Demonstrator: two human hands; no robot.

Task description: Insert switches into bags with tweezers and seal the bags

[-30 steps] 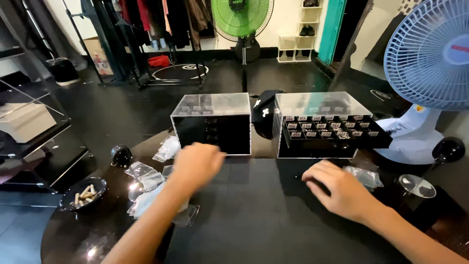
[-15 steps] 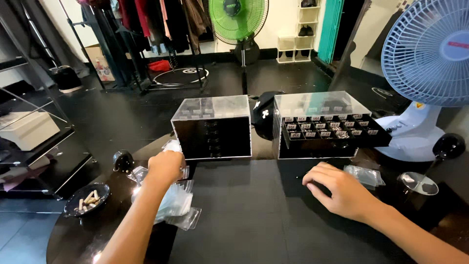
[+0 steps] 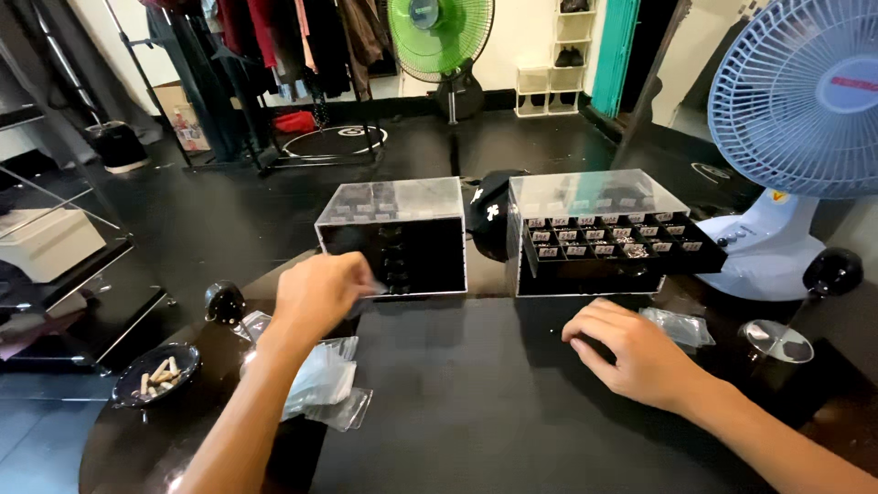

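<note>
Room moderately bright, daylight off the pale back wall, dark table (image 3: 476, 402) soaking up light, soft glare on the clear case tops (image 3: 393, 197), left hand (image 3: 320, 291) slightly motion-blurred, right hand (image 3: 636, 352) sharper, wide-angle bending at the edges, faint shadows under both hands

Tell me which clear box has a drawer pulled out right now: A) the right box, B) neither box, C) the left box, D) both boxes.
A: the right clear box has a drawer of small compartments pulled out toward the person, while the left clear box shows a flush dark front.
</note>
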